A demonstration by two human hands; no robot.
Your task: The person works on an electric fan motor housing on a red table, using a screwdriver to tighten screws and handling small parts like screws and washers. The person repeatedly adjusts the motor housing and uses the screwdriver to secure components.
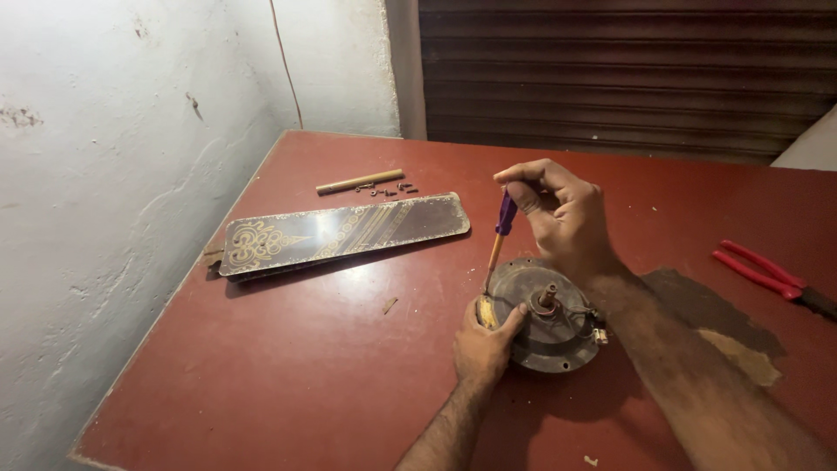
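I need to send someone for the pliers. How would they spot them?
On the red table, look to the far right edge, past the person's right hand. The pliers lie flat there alone, their red handles setting them apart from the dark round motor housing.

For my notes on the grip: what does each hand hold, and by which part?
The right hand holds a screwdriver by its purple handle. The left hand grips the round motor housing at its left rim.

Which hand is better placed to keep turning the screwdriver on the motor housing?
Right. The right hand grips the screwdriver; the left hand steadies the motor housing.
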